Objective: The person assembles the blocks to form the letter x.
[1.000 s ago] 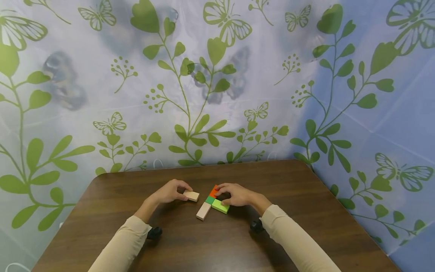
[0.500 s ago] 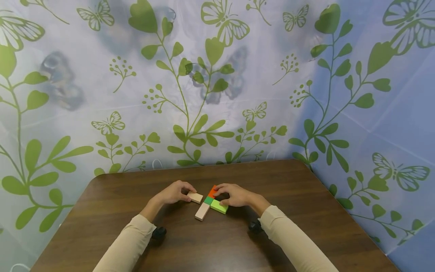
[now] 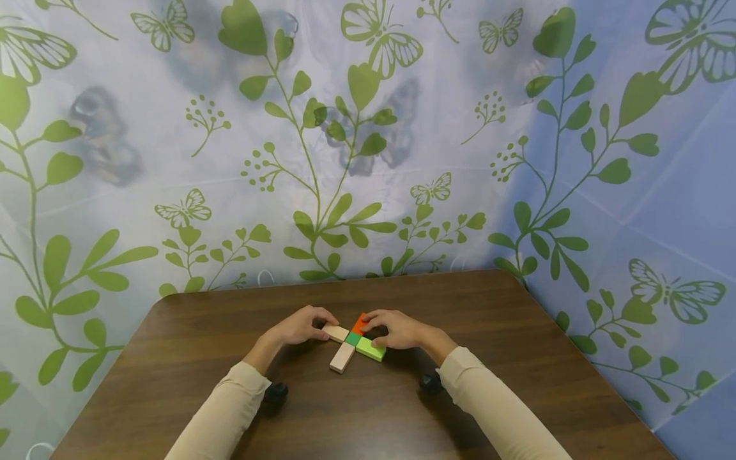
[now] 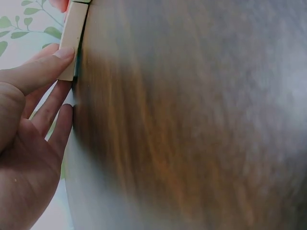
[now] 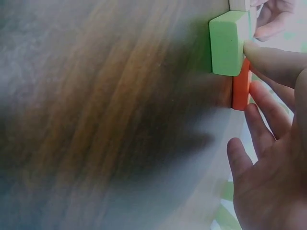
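Near the table's middle, several flat wooden blocks form a cross around a small green block (image 3: pixel 353 339). My left hand (image 3: pixel 299 326) pinches the outer end of a plain wood block (image 3: pixel 336 333), whose inner end meets the green one. In the left wrist view the thumb lies on this plain block (image 4: pixel 74 28), fingers behind it. My right hand (image 3: pixel 399 330) rests fingertips on the orange block (image 3: pixel 358 324) at the back and its thumb on the lime-green block (image 3: pixel 370 349) at the right. A pale wood block (image 3: pixel 342 359) points toward me, untouched.
The blocks lie on a dark brown wooden table (image 3: pixel 368 409). Behind it and along its right side hangs a pale curtain (image 3: pixel 448 147) printed with green leaves and butterflies. Dark devices are worn below both wrists.
My left hand has slid the plain wood block rightward, from apart until it meets the green block. The right hand and the other blocks have stayed in place.
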The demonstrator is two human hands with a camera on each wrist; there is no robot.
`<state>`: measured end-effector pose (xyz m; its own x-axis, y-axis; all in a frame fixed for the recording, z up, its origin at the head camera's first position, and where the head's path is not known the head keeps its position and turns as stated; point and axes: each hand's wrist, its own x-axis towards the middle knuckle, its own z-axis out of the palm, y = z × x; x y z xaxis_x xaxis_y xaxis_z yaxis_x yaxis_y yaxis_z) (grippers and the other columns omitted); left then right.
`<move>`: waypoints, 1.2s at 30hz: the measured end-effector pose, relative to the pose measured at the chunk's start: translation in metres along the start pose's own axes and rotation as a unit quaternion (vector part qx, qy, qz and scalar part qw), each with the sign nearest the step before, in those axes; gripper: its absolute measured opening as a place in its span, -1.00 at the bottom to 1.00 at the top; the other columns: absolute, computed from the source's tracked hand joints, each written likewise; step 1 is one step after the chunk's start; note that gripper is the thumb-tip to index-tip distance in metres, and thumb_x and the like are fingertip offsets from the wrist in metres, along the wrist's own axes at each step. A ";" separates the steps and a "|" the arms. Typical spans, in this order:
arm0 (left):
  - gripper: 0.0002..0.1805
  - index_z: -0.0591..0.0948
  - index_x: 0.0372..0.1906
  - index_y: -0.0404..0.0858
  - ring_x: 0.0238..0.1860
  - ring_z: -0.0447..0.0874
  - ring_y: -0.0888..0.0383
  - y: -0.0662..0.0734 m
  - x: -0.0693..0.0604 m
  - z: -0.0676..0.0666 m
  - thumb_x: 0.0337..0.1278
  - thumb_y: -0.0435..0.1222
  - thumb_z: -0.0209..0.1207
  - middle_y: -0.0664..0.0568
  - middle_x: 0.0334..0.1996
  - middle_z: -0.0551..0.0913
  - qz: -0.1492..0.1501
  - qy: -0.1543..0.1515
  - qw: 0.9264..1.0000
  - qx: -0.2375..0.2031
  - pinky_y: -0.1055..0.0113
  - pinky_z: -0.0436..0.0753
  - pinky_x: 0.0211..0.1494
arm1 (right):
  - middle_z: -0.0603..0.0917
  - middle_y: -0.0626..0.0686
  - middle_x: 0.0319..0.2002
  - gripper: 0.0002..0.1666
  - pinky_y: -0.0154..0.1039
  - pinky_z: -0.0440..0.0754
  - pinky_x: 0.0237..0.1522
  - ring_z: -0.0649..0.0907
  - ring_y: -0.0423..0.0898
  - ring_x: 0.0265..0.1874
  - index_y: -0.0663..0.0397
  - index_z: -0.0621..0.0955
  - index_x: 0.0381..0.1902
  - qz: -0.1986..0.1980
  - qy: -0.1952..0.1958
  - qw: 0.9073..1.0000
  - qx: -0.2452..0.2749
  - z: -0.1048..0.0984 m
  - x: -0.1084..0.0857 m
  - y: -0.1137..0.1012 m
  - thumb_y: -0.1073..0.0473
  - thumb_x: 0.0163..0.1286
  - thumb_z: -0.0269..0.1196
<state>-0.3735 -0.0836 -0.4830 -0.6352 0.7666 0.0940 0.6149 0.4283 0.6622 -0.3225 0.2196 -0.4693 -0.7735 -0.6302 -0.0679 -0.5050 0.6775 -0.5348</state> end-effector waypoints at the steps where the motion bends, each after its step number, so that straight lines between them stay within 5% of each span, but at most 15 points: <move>1: -0.68 0.74 0.09 -0.29 0.15 0.59 -0.12 0.000 0.001 0.001 0.25 -0.42 0.39 -0.05 0.07 0.69 0.000 0.000 1.000 0.002 -0.11 0.53 0.24 | 0.40 0.04 0.47 -0.49 0.15 0.28 0.43 0.32 0.13 0.48 0.07 0.63 0.33 0.000 0.000 1.000 -0.002 0.000 0.000 0.000 0.17 0.45 0.36; 16: -0.62 0.69 0.17 -0.30 0.08 0.60 -0.02 0.005 -0.004 0.007 0.26 -0.42 0.39 -0.04 0.06 0.70 -0.022 0.001 1.000 -0.014 -0.02 0.55 0.19 | 0.41 0.06 0.46 -0.57 0.13 0.32 0.41 0.36 0.13 0.45 0.01 0.67 0.25 -0.005 -0.014 1.000 -0.016 0.001 0.003 -0.009 0.18 0.44 0.38; 28: -0.34 0.42 0.43 -0.42 0.22 0.54 -0.21 0.005 -0.004 0.012 0.25 -0.50 0.36 -0.23 0.13 0.65 -0.013 0.005 0.999 -0.042 -0.28 0.43 0.28 | 0.45 0.09 0.41 -0.60 0.11 0.38 0.37 0.44 0.13 0.38 0.01 0.67 0.18 -0.013 -0.013 0.999 -0.035 0.000 0.006 -0.009 0.23 0.39 0.38; 32: -0.24 0.33 0.50 -0.42 0.28 0.49 -0.25 0.007 -0.005 0.014 0.25 -0.48 0.37 -0.28 0.21 0.60 -0.010 0.004 0.999 -0.051 -0.30 0.41 0.29 | 0.49 0.13 0.36 -0.58 0.14 0.39 0.35 0.46 0.14 0.35 0.07 0.66 0.21 -0.028 0.015 0.999 -0.034 0.003 0.005 -0.008 0.24 0.40 0.35; 36: -0.11 0.16 0.61 -0.31 0.37 0.39 -0.32 0.013 -0.009 0.011 0.31 -0.38 0.37 -0.35 0.39 0.41 -0.029 -0.001 0.996 -0.080 -0.31 0.39 0.32 | 0.55 0.14 0.30 -0.55 0.18 0.43 0.31 0.50 0.16 0.31 0.18 0.62 0.26 -0.038 0.094 0.995 -0.002 0.000 0.000 -0.004 0.25 0.45 0.34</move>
<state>-0.3548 -0.0800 -0.4835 -0.6667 0.7436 0.0517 0.4946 0.3894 0.7770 -0.3210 0.2168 -0.4677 -0.7910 -0.5977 0.1307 -0.5656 0.6329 -0.5287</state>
